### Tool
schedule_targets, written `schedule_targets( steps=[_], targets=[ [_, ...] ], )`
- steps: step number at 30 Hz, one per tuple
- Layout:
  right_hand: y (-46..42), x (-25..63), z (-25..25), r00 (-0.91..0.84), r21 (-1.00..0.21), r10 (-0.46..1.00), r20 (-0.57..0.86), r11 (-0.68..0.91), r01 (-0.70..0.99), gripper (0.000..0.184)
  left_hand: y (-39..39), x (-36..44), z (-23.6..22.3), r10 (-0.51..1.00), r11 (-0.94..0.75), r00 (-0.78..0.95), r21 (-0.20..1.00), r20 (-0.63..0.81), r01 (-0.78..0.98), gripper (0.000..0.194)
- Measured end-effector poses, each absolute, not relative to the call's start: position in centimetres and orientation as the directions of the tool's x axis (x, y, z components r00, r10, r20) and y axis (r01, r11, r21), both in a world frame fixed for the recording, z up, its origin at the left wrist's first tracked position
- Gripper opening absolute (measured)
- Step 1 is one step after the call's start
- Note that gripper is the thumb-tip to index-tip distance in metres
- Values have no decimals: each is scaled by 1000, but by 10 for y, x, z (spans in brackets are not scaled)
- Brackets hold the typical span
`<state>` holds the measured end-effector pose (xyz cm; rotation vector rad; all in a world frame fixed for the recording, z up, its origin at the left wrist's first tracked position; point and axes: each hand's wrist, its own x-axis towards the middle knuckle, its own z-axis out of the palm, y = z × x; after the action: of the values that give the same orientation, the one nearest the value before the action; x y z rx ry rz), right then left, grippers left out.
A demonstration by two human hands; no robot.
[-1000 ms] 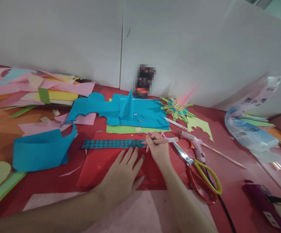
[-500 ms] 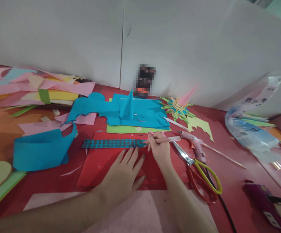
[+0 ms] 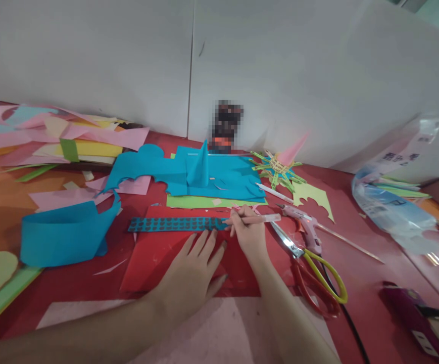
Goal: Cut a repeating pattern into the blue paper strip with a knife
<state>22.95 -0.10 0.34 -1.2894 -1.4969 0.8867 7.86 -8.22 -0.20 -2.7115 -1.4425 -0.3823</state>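
Note:
A blue paper strip (image 3: 169, 224) with rows of dark curved marks lies across a red sheet (image 3: 154, 268). My left hand (image 3: 191, 265) rests flat on the red sheet, fingers spread, its fingertips at the lower edge of the strip. In my right hand (image 3: 248, 232) is a pen (image 3: 262, 219) with a pale barrel, pinched between the fingers. Its tip meets the right part of the strip, where the fingers partly hide it. Right of this hand lie scissors (image 3: 298, 250) with one yellow and one red handle loop, blades apart.
Behind the strip stands a blue paper cone (image 3: 200, 169) on blue sheets. A pink glue gun (image 3: 308, 230) lies beside the scissors, its cord running forward. To the left are a blue paper band (image 3: 58, 235) and piled paper scraps (image 3: 101, 144). A purple power strip (image 3: 412, 316) sits front right.
The pen's back end has shifted very slightly left with my right hand. My left hand and the strip stay in place.

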Motion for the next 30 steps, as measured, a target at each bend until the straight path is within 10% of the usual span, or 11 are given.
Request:
schedule_targets(
  steps=[30],
  targets=[
    [-10, 225, 16, 108, -927, 957, 270, 228, 298, 34, -83, 78, -2, 836, -538, 512, 109, 198, 836, 52]
  ],
)
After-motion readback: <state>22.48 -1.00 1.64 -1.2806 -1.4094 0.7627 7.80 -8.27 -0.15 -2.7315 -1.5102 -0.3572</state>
